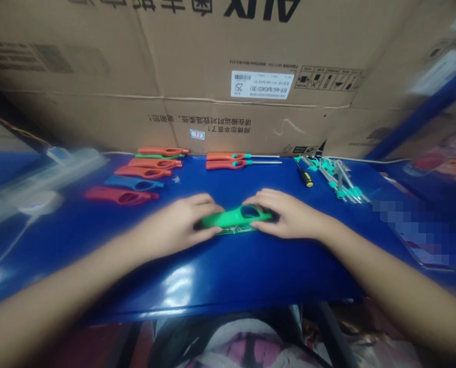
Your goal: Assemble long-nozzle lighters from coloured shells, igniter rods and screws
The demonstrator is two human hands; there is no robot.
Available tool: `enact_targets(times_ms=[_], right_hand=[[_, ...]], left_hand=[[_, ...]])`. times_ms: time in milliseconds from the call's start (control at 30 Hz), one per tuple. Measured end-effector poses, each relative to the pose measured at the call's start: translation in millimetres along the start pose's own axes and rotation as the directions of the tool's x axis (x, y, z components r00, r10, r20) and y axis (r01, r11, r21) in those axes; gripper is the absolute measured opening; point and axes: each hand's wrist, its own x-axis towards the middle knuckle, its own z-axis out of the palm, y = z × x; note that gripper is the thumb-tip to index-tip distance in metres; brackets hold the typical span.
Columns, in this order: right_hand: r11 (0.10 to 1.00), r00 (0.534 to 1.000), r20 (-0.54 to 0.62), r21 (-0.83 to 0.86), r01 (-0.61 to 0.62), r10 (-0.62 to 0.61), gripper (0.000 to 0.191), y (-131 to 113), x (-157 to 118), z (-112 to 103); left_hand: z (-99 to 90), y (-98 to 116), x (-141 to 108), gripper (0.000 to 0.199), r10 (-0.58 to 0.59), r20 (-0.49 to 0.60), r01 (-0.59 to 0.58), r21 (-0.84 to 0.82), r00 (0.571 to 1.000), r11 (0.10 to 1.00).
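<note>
Between my two hands, low over the blue table, is a green lighter casing [228, 219] with an oval trigger hole near its right end. My left hand [191, 220] grips its left end, thumb in front and fingers behind. The right end is pinched by my right hand [279, 213], thumb just below the trigger hole. A clear green strip with thin pale parts shows along the casing's lower side; blur hides its detail. Behind my hands lie two orange-red lighters with metal tubes [228, 164], side by side.
Several orange, red, blue and green casings [136, 183] lie at the left. A screwdriver [306, 178] and a pile of metal tubes with teal parts [338, 181] lie at the right. A power strip [70, 166] stands far left. A large cardboard box [197, 66] walls off the back.
</note>
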Motion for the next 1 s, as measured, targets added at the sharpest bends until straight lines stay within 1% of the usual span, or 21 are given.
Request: enact_targets(times_ms=[133, 233, 433, 600, 1000], right_hand=[[1.0, 0.999, 0.049, 0.005, 0.006, -0.006, 0.031, -0.9, 1.8, -2.0], [1.0, 0.997, 0.07, 0.016, 0.01, -0.011, 0.028, -1.8, 2.0, -3.4], [1.0, 0.994, 0.105, 0.01, 0.011, -0.012, 0.026, -1.8, 2.4, -3.0], [1.0, 0.995, 0.1, 0.009, 0.013, -0.014, 0.026, -1.0, 2.3, -2.0], [1.0, 0.995, 0.096, 0.031, -0.005, 0.002, 0.024, 0.4, 2.9, -2.2]], left_hand=[[5.2, -2.9, -0.8, 0.031, 0.025, 0.026, -0.029, 0.136, 0.999, 0.99], [9.3, -3.4, -1.2, 0.032, 0.064, 0.028, -0.068, 0.184, 0.998, 0.981], [12.9, -0.8, -1.3, 0.031, 0.064, 0.043, -0.071, 0.193, 0.997, 0.979], [12.6, -0.2, 0.0, 0.03, 0.047, 0.031, -0.052, 0.172, 0.998, 0.984], [13.7, 0.1, -0.2, 0.03, 0.016, 0.046, -0.023, 0.159, 0.999, 0.987]])
